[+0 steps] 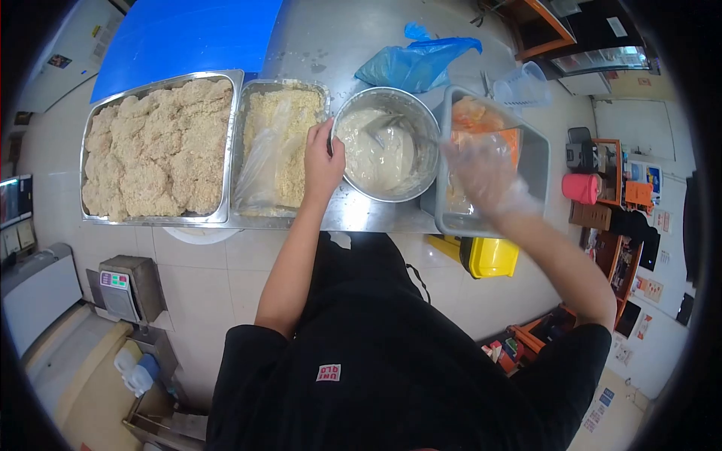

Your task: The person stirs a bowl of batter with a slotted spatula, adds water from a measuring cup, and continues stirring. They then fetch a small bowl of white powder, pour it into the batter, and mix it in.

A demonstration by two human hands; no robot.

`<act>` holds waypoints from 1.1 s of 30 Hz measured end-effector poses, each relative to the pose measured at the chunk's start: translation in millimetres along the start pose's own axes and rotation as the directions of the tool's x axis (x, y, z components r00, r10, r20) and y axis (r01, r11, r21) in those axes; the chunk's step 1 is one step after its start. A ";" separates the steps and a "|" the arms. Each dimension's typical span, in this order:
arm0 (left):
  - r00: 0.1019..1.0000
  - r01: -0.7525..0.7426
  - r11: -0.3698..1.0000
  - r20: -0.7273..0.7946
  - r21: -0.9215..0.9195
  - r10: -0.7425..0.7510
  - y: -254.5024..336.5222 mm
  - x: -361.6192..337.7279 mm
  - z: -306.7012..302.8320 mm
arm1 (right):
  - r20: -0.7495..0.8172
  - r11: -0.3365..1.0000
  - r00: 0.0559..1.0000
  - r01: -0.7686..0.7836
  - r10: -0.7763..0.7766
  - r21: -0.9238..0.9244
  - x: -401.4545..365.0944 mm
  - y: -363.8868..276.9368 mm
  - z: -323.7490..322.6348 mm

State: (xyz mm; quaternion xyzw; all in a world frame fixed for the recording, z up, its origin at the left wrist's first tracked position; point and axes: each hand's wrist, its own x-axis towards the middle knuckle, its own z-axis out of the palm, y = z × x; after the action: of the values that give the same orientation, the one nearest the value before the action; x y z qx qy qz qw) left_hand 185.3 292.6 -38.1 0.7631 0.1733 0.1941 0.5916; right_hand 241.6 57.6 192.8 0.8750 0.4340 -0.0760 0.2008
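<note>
My bare left hand (325,161) grips the left rim of a round steel pot (432,167) of pale, thick batter (376,154). In a clear plastic glove, my right hand (485,174) is blurred at the pot's right side, over the left part of a grey bin (535,177). A metal utensil (391,128) slants into the batter; its far end runs toward my right hand, whose fingers are smeared by motion. Orange-coated pieces (477,116) lie inside the bin. Left of the pot, a tray of crumbs (301,113) has a clear plastic bag (263,169) across it.
At the left, a large tray (228,150) holds crumb-coated pieces (158,150). Behind it is a blue board (195,41). A blue plastic bag (414,68) and a clear jug (523,86) stand behind the pot and bin. A yellow bin (492,258) is below the table edge.
</note>
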 end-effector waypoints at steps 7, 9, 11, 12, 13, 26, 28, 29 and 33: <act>0.998 -0.026 1.000 -0.049 -0.003 0.026 -9.3 -3.0 0.6 | 0.377 0.955 0.926 -0.079 -0.036 0.285 -27.1 3.7 39.4; 0.996 -0.077 0.997 -0.037 0.023 0.077 -24.1 -4.8 4.7 | 0.350 0.914 0.934 -0.084 -0.066 0.397 -32.2 18.4 51.8; 0.999 -0.036 0.999 -0.003 -0.001 0.036 -20.7 -4.7 3.4 | 0.244 0.856 0.966 -0.056 -0.083 0.514 -35.5 37.3 54.0; 1.000 0.023 0.999 0.009 -0.048 -0.022 -10.1 -7.0 1.7 | 0.153 0.818 0.985 -0.027 -0.075 0.575 -41.6 53.3 54.4; 1.000 0.028 0.999 0.011 -0.021 -0.027 -6.5 -9.3 0.4 | -0.012 0.768 1.000 0.030 -0.028 0.640 -51.0 75.4 53.0; 0.998 0.064 0.990 -0.008 0.127 -0.064 -25.5 -10.1 -8.5 | 0.575 -0.614 0.643 -0.200 0.506 0.763 3.1 420.3 326.4; 0.998 0.066 0.989 -0.010 0.131 -0.066 -18.9 -12.7 -7.5 | 0.541 -0.571 0.621 -0.177 0.568 0.802 16.5 406.1 330.9; 0.996 0.084 0.990 -0.014 0.111 -0.083 -16.7 -13.3 -6.1 | 0.570 -0.527 0.585 -0.266 0.577 0.807 23.5 407.6 325.1; 0.987 0.161 0.977 -0.005 0.142 -0.162 -19.0 -11.2 -9.9 | 0.519 -0.481 0.539 -0.225 0.663 0.848 31.4 374.3 244.7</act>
State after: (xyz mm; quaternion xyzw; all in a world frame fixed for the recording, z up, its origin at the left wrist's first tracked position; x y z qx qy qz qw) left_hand 170.0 299.9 -55.3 0.7874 0.2463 0.1301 0.5500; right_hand 566.6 -224.7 67.8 0.7819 -0.2129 -0.1309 -0.5712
